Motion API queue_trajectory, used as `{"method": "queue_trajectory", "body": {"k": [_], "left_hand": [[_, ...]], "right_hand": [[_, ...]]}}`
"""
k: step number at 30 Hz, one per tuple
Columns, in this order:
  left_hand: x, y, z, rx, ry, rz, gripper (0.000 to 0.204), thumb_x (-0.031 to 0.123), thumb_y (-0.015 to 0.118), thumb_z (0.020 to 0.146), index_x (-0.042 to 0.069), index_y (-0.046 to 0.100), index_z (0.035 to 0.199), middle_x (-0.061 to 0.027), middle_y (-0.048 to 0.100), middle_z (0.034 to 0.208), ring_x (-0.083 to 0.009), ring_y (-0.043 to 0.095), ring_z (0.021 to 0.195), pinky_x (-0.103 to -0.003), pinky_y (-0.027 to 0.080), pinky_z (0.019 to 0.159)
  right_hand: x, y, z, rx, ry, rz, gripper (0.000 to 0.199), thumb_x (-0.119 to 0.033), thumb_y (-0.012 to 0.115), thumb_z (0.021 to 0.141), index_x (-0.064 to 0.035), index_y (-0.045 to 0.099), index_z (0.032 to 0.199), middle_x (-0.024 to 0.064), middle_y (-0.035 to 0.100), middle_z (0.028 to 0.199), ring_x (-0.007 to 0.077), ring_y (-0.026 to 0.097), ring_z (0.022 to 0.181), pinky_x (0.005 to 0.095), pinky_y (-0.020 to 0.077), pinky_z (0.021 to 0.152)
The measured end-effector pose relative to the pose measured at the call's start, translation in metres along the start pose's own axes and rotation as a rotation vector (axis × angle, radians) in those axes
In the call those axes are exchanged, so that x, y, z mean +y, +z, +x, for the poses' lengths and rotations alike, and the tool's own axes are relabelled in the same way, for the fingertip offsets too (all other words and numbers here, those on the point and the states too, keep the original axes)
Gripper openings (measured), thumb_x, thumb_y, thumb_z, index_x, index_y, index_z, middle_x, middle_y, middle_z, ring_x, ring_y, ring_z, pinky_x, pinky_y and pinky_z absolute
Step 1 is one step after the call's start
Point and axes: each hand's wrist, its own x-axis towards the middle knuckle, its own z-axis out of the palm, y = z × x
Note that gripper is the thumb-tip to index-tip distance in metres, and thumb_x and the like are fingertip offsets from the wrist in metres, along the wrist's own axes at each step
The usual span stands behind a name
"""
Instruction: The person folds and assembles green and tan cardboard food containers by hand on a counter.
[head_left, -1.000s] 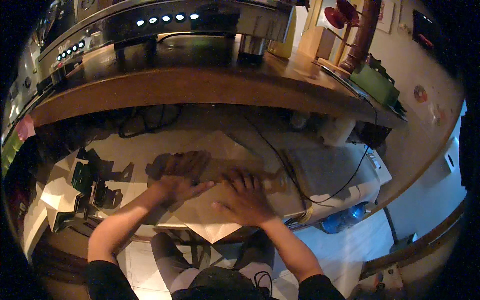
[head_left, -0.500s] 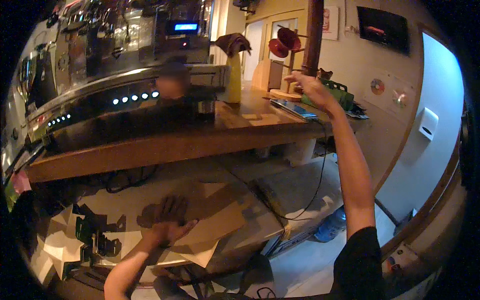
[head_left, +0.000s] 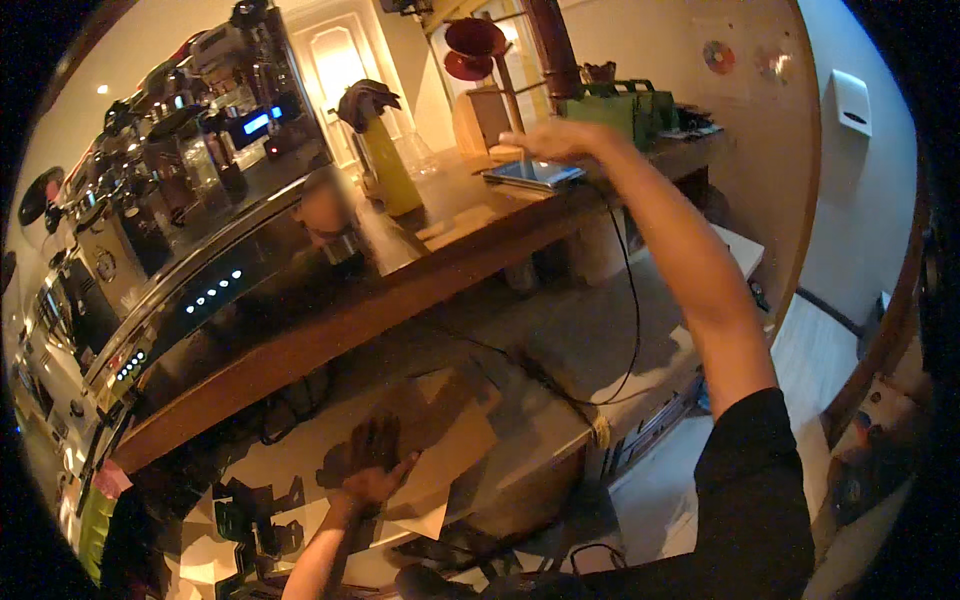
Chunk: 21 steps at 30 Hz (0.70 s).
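Low at the centre, my left hand (head_left: 372, 482) is spread palm-down over a brown sheet of paper or cardboard (head_left: 465, 440) on the lower surface; a dark shadow falls around its fingers. My right arm stretches up to the counter. There my right hand (head_left: 562, 142), fingers extended and apparently holding nothing, hovers just above a flat tablet-like device (head_left: 535, 174) with a dark cable. Whether it touches the device, I cannot tell. Behind the hand is a wooden stand (head_left: 508, 95) carrying red funnel-shaped cups (head_left: 474, 48).
A large metal coffee machine (head_left: 180, 250) with lit buttons fills the left of the counter (head_left: 300, 355). Beside it stands a yellow bottle (head_left: 390, 165) topped with a dark cloth. A green box (head_left: 610, 115) sits behind my right hand. A black cable (head_left: 636, 330) hangs off the counter.
The view has tilted and shifted. My right hand has come down and left from beside the green box to over the tablet-like device. My left hand stays on the brown sheet.
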Motion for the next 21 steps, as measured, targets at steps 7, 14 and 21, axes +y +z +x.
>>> {"method": "queue_trajectory", "body": {"k": [7, 14, 21], "left_hand": [[-0.037, 0.073, -0.005, 0.245, 0.062, 0.150, 0.072, 0.061, 0.041, 0.099, 0.009, 0.044, 0.149, -0.0259, 0.045, 0.149, -0.0430, 0.044, 0.136, -0.053, 0.034, 0.114], [0.022, 0.032, -0.005, 0.057, 0.078, -0.297, 0.082, 0.061, 0.038, 0.099, 0.000, 0.032, 0.154, -0.0277, 0.030, 0.158, -0.0514, 0.025, 0.145, -0.056, 0.013, 0.121], [-0.007, 0.011, -0.055, -0.047, 0.046, -0.246, 0.081, 0.056, 0.051, 0.096, 0.002, 0.033, 0.154, -0.0243, 0.030, 0.160, -0.0452, 0.021, 0.150, -0.053, 0.014, 0.123]], "right_hand": [[-0.076, 0.029, -0.165, 0.848, -0.718, 0.310, 0.035, -0.034, 0.050, 0.098, -0.0048, 0.068, 0.102, 0.0146, 0.068, 0.095, 0.0336, 0.066, 0.093, 0.0434, 0.0516, 0.086], [-0.189, 0.224, -0.218, 0.137, -1.013, 0.161, 0.053, -0.052, 0.052, 0.097, -0.0091, 0.060, 0.128, 0.0156, 0.057, 0.133, 0.0363, 0.053, 0.122, 0.0487, 0.0421, 0.102], [-0.197, 0.328, -0.224, -0.036, -0.674, 0.225, 0.078, -0.061, 0.050, 0.094, -0.0121, 0.037, 0.153, 0.0159, 0.033, 0.159, 0.0397, 0.030, 0.146, 0.0519, 0.0207, 0.120]]}}
